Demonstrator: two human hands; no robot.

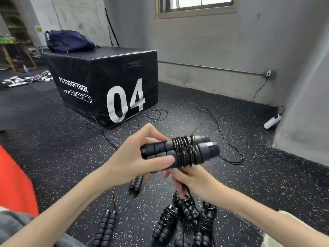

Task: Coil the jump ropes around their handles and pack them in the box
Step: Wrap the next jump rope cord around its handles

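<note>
Nearest the camera, several black foam-handled jump ropes already wound with cord (185, 218) are lying together on the dark speckled rubber floor (267, 189). Just left of them, a pair of black foam handles with no cord wound on them (106, 229) is lying side by side, and a further short pair of black handles (136, 183) is lying beyond, partly under the left wrist.

Above these, the left hand (135, 157) is gripping the paired black foam handles of the jump rope in hand (178, 151), thumb along the near side and fingers curled over the far side. A band of glossy black cord (185, 151) is sitting wound around the middle of the handles. The right hand (187, 177) is sitting just below the handles, fingers curled; it appears to be pinching the cord, though blur is obscuring the contact.

Further out, the loose black cord (229, 139) is trailing across the floor in loops. Beyond it, a large black padded plyo box marked "04" (110, 82) is standing on the floor, with a dark blue bag (69, 41) resting on top. A white power strip (272, 121) is lying by the grey wall (213, 41).
</note>
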